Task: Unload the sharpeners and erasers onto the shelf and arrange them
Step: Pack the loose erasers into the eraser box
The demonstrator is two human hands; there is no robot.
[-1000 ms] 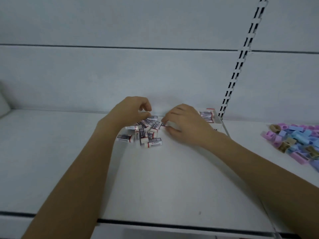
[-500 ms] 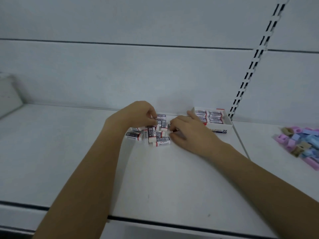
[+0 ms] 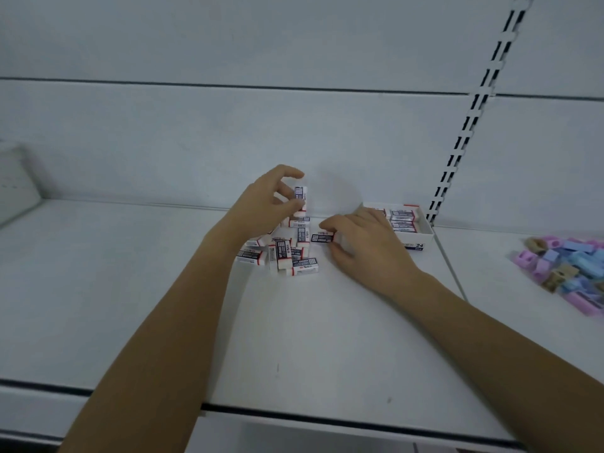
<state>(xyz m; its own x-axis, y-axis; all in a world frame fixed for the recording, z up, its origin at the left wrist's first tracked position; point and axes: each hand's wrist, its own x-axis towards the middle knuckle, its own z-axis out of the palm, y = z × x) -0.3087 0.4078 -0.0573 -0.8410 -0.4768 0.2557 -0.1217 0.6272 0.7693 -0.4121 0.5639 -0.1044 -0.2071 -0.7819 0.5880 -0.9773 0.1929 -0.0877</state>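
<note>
One view, head-worn. We look forward and down onto the shelf [image 3: 98, 289], facing its back wall [image 3: 196, 142] nearly square-on. Range is close: both forearms [image 3: 183, 322] run in from the bottom edge, and the left hand [image 3: 261, 207] and right hand [image 3: 366, 246] sit near frame centre, arms extended.

Eraser pile [image 3: 284, 253] lay mid-shelf [image 3: 130, 289]; eraser box [image 3: 421, 232] right of pile; sharpeners [image 3: 568, 266] far right.
</note>
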